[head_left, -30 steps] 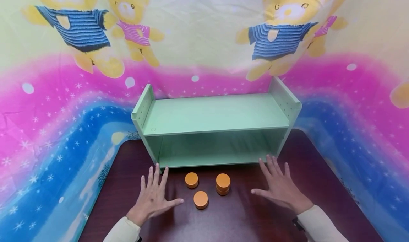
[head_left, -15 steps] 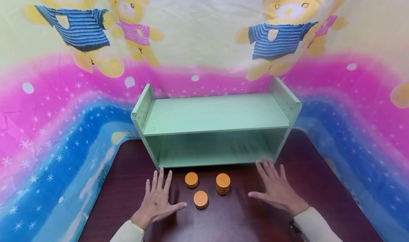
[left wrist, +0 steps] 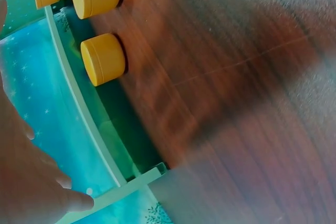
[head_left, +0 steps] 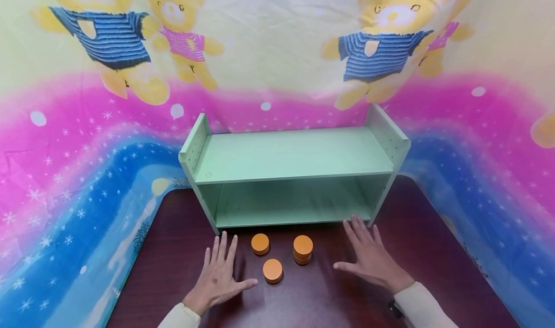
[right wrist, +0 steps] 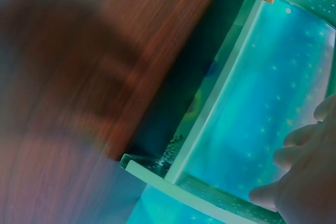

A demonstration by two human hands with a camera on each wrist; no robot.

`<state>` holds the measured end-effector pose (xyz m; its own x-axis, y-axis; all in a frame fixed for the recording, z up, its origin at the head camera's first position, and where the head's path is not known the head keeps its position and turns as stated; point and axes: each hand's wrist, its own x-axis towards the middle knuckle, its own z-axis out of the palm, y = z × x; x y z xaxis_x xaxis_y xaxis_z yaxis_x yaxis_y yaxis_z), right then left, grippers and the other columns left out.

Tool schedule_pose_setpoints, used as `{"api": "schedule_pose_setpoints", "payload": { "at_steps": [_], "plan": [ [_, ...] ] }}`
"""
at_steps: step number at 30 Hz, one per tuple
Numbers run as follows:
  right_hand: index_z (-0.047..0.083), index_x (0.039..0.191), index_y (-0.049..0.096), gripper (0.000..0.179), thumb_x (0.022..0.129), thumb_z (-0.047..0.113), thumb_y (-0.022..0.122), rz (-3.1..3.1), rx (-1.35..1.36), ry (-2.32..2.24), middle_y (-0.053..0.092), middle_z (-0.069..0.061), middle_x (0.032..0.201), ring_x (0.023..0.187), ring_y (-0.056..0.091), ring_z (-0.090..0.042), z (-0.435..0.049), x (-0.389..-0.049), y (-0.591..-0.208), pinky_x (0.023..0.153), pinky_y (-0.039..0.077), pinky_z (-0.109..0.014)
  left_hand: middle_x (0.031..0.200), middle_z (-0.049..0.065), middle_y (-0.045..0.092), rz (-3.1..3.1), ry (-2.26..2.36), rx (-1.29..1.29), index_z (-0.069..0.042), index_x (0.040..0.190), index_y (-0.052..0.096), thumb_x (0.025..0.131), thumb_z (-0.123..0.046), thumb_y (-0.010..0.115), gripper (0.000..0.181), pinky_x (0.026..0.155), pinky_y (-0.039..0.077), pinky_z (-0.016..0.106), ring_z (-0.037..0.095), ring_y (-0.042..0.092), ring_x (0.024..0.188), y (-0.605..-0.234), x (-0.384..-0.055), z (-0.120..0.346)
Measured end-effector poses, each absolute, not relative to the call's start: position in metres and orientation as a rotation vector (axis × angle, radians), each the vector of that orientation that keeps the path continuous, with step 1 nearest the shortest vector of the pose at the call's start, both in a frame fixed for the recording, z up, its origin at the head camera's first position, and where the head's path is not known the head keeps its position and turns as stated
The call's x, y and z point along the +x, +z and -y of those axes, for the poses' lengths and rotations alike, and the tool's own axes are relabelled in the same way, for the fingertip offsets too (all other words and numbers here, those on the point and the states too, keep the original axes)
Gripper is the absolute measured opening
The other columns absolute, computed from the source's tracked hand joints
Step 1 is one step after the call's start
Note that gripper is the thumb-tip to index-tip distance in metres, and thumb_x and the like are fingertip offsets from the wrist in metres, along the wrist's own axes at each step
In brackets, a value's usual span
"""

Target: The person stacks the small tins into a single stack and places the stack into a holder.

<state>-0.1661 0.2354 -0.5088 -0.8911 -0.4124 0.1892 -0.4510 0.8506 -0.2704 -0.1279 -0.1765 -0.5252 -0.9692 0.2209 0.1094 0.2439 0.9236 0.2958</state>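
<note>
My left hand (head_left: 218, 279) hovers over the table with fingers spread, left of the orange round pieces, and holds nothing. My right hand (head_left: 372, 259) is likewise spread, to the right of them. One squat orange cylinder (head_left: 260, 244) sits close in front of the green shelf (head_left: 295, 157). Another orange cylinder (head_left: 272, 271) lies nearer me, just right of my left thumb. To their right is a stack of two orange discs (head_left: 302, 250). The left wrist view shows a cylinder (left wrist: 103, 59) and my left fingers at the edge; the right wrist view shows my right fingers (right wrist: 289, 156).
The dark reddish-brown table (head_left: 312, 299) carries the two-tier shelf, its raised side panels at both ends. Behind and beside it hangs a cloth backdrop (head_left: 269, 53) printed with bears, pink and blue.
Both hands have drifted inward and slightly toward me, the left moving right and the right moving left. The orange pieces and the shelf have stayed put.
</note>
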Motion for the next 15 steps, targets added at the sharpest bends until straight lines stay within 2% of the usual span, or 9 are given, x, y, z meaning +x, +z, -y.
{"api": "schedule_pose_setpoints", "payload": {
  "at_steps": [5, 7, 15],
  "plan": [
    [0.0, 0.157, 0.022, 0.111, 0.08, 0.06, 0.075, 2.884, 0.688, 0.511, 0.011, -0.024, 0.163, 0.149, 0.014, -0.043, -0.234, -0.167, -0.514, 0.12, -0.01, -0.05, 0.162, 0.028, 0.013, 2.977, -0.497, -0.382, -0.002, 0.157, 0.026, 0.073, -0.079, 0.066, 0.121, 0.113, 0.022, 0.068, 0.048, 0.015, 0.147, -0.53, -0.126, 0.173],
    [-0.001, 0.157, 0.023, 0.111, 0.08, 0.06, 0.075, 2.881, 0.689, 0.523, 0.012, -0.023, 0.163, 0.149, 0.014, -0.042, -0.233, -0.168, -0.516, 0.12, -0.011, -0.046, 0.162, 0.028, 0.013, 2.966, -0.531, -0.395, -0.001, 0.156, 0.026, 0.073, -0.075, 0.07, 0.12, 0.113, 0.022, 0.067, 0.048, 0.015, 0.147, -0.532, -0.125, 0.171],
    [0.0, 0.157, 0.024, 0.114, 0.077, 0.063, 0.076, 2.884, 0.711, 0.549, 0.018, -0.023, 0.162, 0.148, 0.019, -0.039, -0.227, -0.169, -0.52, 0.116, 0.014, -0.065, 0.162, 0.027, 0.014, 2.939, -0.651, -0.416, 0.0, 0.157, 0.024, 0.073, -0.068, 0.075, 0.12, 0.114, 0.025, 0.065, 0.046, 0.016, 0.147, -0.54, -0.124, 0.167]
  ]
}}
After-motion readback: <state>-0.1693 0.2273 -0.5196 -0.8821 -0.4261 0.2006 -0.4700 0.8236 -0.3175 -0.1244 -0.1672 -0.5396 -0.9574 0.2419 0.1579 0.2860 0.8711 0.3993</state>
